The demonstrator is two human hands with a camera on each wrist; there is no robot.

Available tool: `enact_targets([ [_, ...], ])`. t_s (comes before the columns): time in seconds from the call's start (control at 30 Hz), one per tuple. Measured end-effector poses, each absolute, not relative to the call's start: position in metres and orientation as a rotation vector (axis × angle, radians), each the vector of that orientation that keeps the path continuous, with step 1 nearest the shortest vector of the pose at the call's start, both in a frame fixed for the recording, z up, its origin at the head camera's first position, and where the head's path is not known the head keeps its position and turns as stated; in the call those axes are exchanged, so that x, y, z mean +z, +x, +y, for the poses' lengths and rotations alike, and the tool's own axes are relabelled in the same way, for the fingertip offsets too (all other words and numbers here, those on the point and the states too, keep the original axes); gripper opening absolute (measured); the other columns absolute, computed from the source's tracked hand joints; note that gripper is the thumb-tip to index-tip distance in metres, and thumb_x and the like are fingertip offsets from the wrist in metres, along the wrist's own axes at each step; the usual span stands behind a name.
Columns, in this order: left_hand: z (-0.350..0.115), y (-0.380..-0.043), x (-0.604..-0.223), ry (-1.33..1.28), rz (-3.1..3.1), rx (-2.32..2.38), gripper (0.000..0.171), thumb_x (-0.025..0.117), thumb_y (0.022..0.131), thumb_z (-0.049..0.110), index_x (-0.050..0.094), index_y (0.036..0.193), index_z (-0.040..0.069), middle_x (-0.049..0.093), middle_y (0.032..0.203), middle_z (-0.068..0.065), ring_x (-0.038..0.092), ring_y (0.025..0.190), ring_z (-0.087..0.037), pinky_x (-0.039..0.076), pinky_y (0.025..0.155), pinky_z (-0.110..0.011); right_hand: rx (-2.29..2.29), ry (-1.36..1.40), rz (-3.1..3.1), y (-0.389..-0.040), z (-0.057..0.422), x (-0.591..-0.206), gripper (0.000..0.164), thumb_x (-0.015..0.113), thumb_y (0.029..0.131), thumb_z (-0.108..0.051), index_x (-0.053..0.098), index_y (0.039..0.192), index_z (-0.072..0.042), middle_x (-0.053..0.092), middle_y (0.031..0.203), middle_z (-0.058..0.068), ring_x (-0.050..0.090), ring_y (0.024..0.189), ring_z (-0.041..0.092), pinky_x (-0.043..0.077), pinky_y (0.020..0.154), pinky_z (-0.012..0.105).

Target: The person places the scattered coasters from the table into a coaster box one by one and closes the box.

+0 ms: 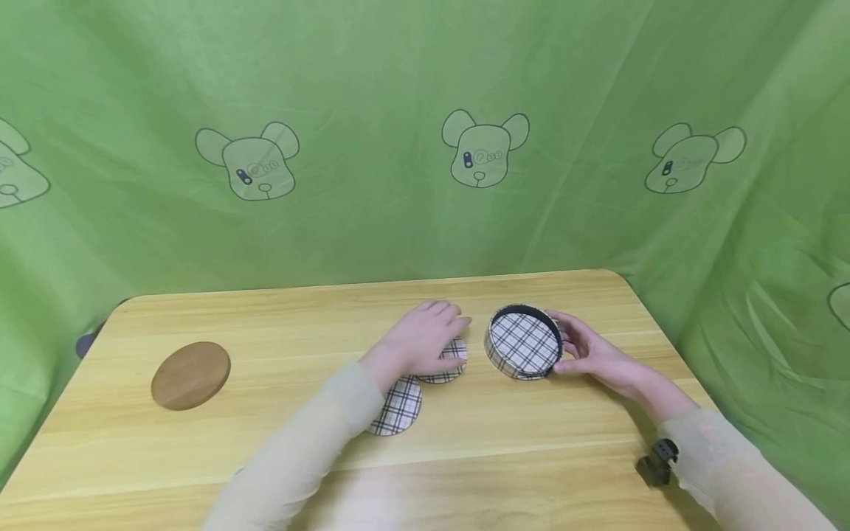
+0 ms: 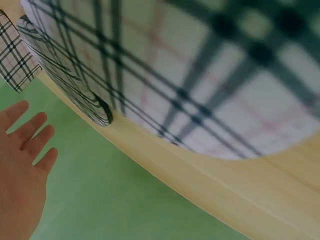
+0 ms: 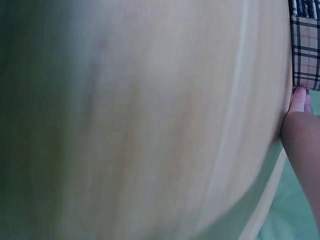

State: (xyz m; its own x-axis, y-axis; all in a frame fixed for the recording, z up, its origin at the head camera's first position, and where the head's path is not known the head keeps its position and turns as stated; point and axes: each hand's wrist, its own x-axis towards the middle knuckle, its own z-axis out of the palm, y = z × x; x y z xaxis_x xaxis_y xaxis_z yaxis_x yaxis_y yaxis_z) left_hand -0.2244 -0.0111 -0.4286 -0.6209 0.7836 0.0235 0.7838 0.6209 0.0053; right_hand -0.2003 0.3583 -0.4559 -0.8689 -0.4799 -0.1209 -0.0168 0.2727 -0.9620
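Note:
A round, shallow plaid box (image 1: 524, 343) with a dark inner wall stands open-topped on the table, right of centre. My right hand (image 1: 591, 352) holds its right side, thumb at the front and fingers behind. Two flat plaid coasters lie to the left of the box: a nearer coaster (image 1: 401, 407) and a farther coaster (image 1: 454, 354). Over the farther one is my left hand (image 1: 425, 339), which hides part of it. In the left wrist view, the left hand's fingers (image 2: 37, 140) are extended and spread, and a plaid coaster (image 2: 150, 75) looms close to the camera.
A brown wooden disc (image 1: 190, 376) lies on the left part of the wooden table (image 1: 279, 317). A green curtain (image 1: 372, 221) with mouse-head drawings hangs behind and beside the table. A small black device (image 1: 657, 463) is at the right wrist.

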Motion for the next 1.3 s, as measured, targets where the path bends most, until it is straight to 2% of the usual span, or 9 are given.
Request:
enact_targets([
  [0.13, -0.02, -0.223, -0.43, -1.406, -2.819, -0.084, 0.076, 0.056, 0.102, 0.06, 0.044, 0.161, 0.013, 0.05, 0.162, -0.011, 0.043, 0.154, -0.028, 0.028, 0.135, -0.047, -1.626, -0.456, 2.155, -0.2, 0.357, -0.454, 0.1, 0.073, 0.089, 0.009, 0.012, 0.167, 0.001, 0.026, 0.167, 0.024, 0.053, 0.13, -0.006, 0.047, 0.108, 0.01],
  [0.23, -0.026, -0.223, -0.433, -1.434, -2.828, -0.146, 0.077, 0.057, 0.102, 0.059, 0.044, 0.16, 0.012, 0.05, 0.162, -0.012, 0.043, 0.154, -0.03, 0.029, 0.134, -0.049, -1.62, -0.44, 2.158, -0.199, 0.358, -0.454, 0.1, 0.074, 0.089, 0.008, 0.012, 0.167, 0.001, 0.023, 0.168, 0.027, 0.053, 0.129, -0.007, 0.047, 0.107, 0.01],
  [0.3, -0.029, -0.223, -0.436, -1.444, -2.836, -0.171, 0.078, 0.058, 0.102, 0.06, 0.043, 0.161, 0.011, 0.049, 0.162, -0.013, 0.042, 0.155, -0.03, 0.029, 0.135, -0.049, -1.617, -0.429, 2.159, -0.2, 0.358, -0.454, 0.101, 0.074, 0.088, 0.008, 0.012, 0.168, 0.0, 0.026, 0.167, 0.023, 0.053, 0.129, -0.007, 0.047, 0.107, 0.01],
  [0.47, -0.035, -0.223, -0.441, -1.442, -2.843, -0.183, 0.083, 0.056, 0.102, 0.062, 0.039, 0.163, 0.01, 0.047, 0.165, -0.012, 0.04, 0.157, -0.031, 0.027, 0.135, -0.048, -1.615, -0.418, 2.158, -0.2, 0.359, -0.455, 0.101, 0.073, 0.089, 0.008, 0.012, 0.168, -0.001, 0.037, 0.16, 0.0, 0.053, 0.129, -0.007, 0.048, 0.107, 0.011],
  [0.67, -0.042, -0.223, -0.442, -1.457, -2.841, -0.218, 0.088, 0.058, 0.1, 0.064, 0.038, 0.164, 0.007, 0.043, 0.167, -0.016, 0.038, 0.158, -0.035, 0.027, 0.135, -0.051, -1.604, -0.414, 2.169, -0.2, 0.358, -0.456, 0.1, 0.074, 0.089, 0.007, 0.013, 0.168, -0.002, 0.03, 0.165, 0.018, 0.052, 0.129, -0.007, 0.046, 0.108, 0.009],
  [0.87, -0.049, -0.225, -0.447, -1.456, -2.854, -0.164, 0.096, 0.061, 0.096, 0.07, 0.036, 0.164, 0.007, 0.042, 0.168, -0.013, 0.037, 0.158, -0.032, 0.028, 0.135, -0.049, -1.609, -0.413, 2.171, -0.2, 0.359, -0.457, 0.1, 0.074, 0.089, 0.007, 0.014, 0.168, -0.002, 0.037, 0.158, -0.004, 0.052, 0.129, -0.008, 0.044, 0.108, 0.007],
  [0.97, -0.052, -0.227, -0.448, -1.452, -2.871, -0.144, 0.099, 0.062, 0.094, 0.072, 0.035, 0.165, 0.007, 0.041, 0.169, -0.012, 0.037, 0.159, -0.03, 0.028, 0.135, -0.047, -1.612, -0.419, 2.171, -0.2, 0.358, -0.456, 0.099, 0.074, 0.089, 0.007, 0.014, 0.168, -0.001, 0.035, 0.162, 0.008, 0.052, 0.129, -0.008, 0.044, 0.108, 0.007],
  [1.1, -0.053, -0.227, -0.45, -1.449, -2.892, -0.139, 0.103, 0.062, 0.093, 0.073, 0.034, 0.166, 0.007, 0.04, 0.17, -0.011, 0.037, 0.159, -0.029, 0.028, 0.135, -0.046, -1.614, -0.435, 2.166, -0.199, 0.357, -0.454, 0.099, 0.074, 0.089, 0.007, 0.013, 0.168, -0.001, 0.021, 0.167, 0.03, 0.052, 0.129, -0.007, 0.044, 0.108, 0.007],
  [1.3, -0.053, -0.228, -0.451, -1.444, -2.914, -0.136, 0.105, 0.063, 0.091, 0.075, 0.032, 0.166, 0.008, 0.039, 0.171, -0.011, 0.037, 0.159, -0.029, 0.029, 0.135, -0.045, -1.609, -0.428, 2.172, -0.198, 0.357, -0.455, 0.099, 0.074, 0.089, 0.008, 0.013, 0.168, -0.001, 0.018, 0.167, 0.033, 0.052, 0.129, -0.007, 0.043, 0.108, 0.007],
])
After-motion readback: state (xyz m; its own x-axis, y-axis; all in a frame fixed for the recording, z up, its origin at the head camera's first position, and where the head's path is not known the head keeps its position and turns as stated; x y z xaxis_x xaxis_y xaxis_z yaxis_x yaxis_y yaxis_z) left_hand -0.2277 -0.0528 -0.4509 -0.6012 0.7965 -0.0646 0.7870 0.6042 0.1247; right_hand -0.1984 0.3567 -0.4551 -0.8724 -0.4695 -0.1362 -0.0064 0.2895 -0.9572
